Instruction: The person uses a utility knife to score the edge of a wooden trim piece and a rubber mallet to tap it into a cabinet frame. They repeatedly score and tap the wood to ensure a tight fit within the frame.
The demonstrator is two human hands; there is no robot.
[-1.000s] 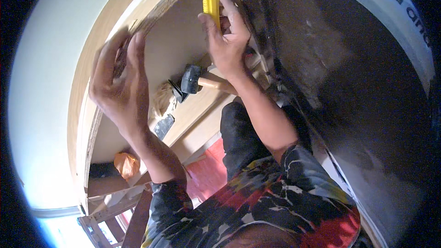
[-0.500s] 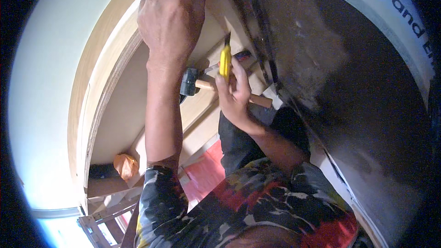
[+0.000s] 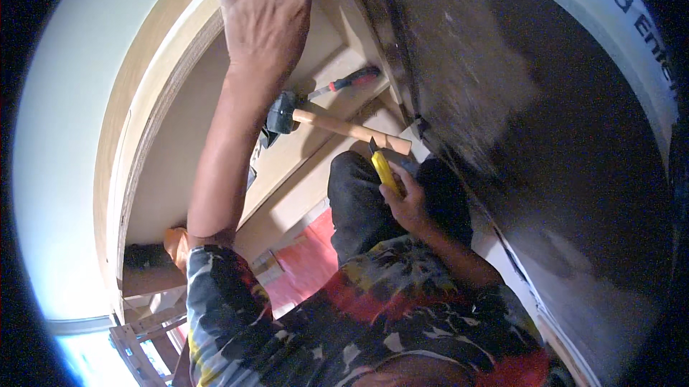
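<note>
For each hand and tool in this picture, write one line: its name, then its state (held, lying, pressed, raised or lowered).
left hand: raised, fingers spread, pressed flat on the pale wooden panel.
right hand: lowered, closed around the yellow utility knife.
yellow utility knife: held, tip pointing up.
hammer: lying untouched on the wooden ledge.
red-handled screwdriver: lying untouched beside the hammer.

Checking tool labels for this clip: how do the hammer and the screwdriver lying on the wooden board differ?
The hammer has a pale wooden handle and a dark head; the screwdriver has a red-and-black handle and a thin metal shaft. The hammer is plainly longer and thicker than the screwdriver. The hammer's head sits partly behind the left hand's forearm; the screwdriver shows whole. Both lie loose on the wooden board, held by neither hand.
</note>
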